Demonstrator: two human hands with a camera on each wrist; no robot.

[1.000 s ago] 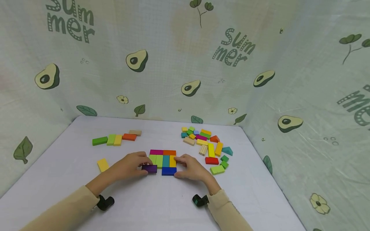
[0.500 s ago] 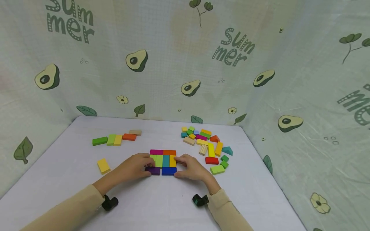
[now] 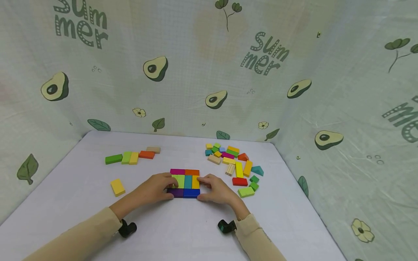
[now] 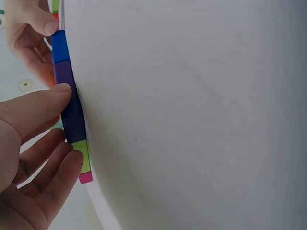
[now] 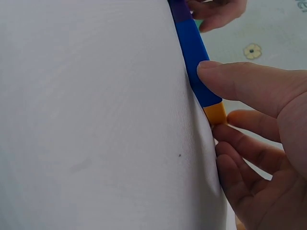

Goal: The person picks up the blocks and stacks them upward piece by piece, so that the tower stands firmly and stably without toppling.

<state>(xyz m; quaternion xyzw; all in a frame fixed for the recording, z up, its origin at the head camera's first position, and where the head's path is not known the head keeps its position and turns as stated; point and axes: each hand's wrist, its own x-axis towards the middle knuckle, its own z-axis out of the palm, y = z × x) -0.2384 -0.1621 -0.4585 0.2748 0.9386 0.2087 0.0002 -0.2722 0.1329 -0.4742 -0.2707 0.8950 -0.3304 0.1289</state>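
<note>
Wooden blocks lie fitted together as a flat rectangle mid-table: magenta and orange at the back, light green, teal [image 3: 188, 182] and yellow [image 3: 195, 182] in the middle, purple and blue at the front. My left hand [image 3: 156, 187] pinches the purple block [image 4: 72, 112], thumb on its front face and fingers over the top. That block stands against the blue block [image 5: 195, 52], end to end. My right hand [image 3: 216, 190] holds the right-hand corner, thumb on the blue block's front face and index finger at the yellow block's side. Fingers partly hide the light green blocks.
A loose yellow block [image 3: 118, 187] lies left of the left forearm. Farther back on the left is a row with a green block [image 3: 113, 159] and an orange-red block [image 3: 146, 154]. Several mixed blocks, including a red block [image 3: 240, 181], are scattered at right.
My left hand has moved right and slid the purple block along the front row until it meets the blue block, closing the gap. My right hand has stayed in place.
</note>
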